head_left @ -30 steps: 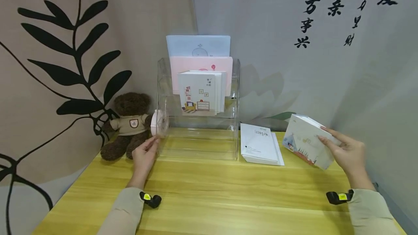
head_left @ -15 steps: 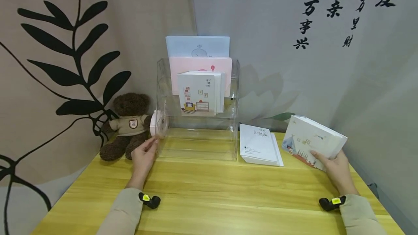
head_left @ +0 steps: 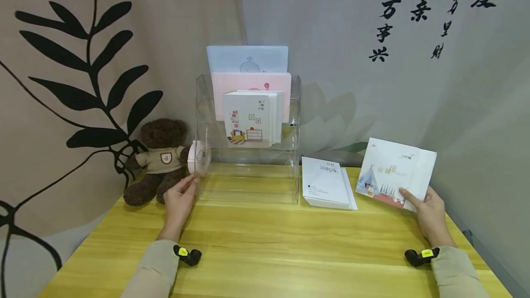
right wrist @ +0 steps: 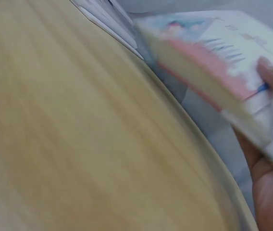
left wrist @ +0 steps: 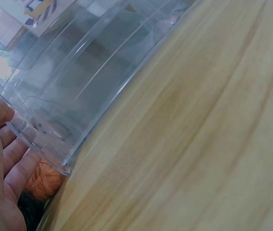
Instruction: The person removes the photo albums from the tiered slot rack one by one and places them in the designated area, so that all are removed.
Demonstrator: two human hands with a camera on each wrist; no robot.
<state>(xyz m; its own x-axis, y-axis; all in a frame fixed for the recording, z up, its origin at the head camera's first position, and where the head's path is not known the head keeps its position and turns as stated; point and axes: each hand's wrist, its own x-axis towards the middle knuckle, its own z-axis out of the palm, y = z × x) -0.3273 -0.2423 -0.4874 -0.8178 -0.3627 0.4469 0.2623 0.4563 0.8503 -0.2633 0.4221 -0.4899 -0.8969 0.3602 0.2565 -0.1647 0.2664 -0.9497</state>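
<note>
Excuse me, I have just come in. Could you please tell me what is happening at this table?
A person holds an illustrated white book in the right hand, at the table's right side. The left hand is at the left edge of a clear rack; whether it grips or only touches is unclear. White books with a room drawing stand in the rack, before a pink item and a blue one. More white books lie to the rack's right.
</note>
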